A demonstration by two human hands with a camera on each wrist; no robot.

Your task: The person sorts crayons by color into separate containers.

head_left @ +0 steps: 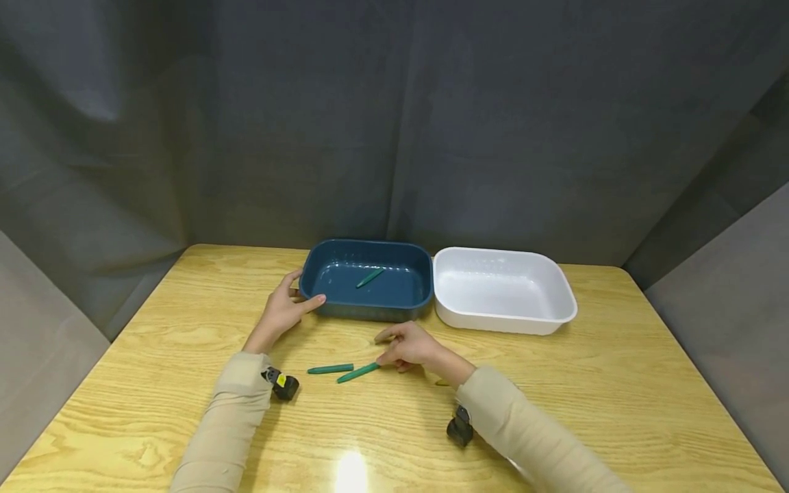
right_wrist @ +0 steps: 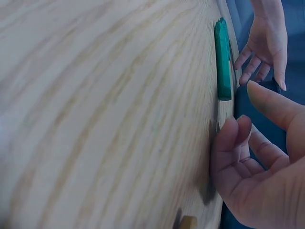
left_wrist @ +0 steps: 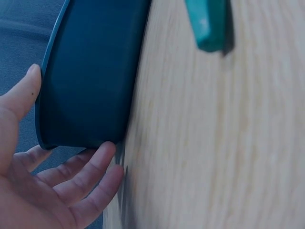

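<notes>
A green crayon (right_wrist: 222,59) is seen lying flat on a wooden table (right_wrist: 105,109). The right hand (right_wrist: 259,176) is held close above the wood with fingers loosely curled, nothing gripped. Beyond it, the left hand (right_wrist: 267,40) is laid against a dark blue tray (right_wrist: 248,102).

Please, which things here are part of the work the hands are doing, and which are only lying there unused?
In use: blue tray with left hand at its corner; green crayon inside it; two green crayons on the table; right hand at the nearer one.

Lying about: white tray, small brown piece.
</notes>
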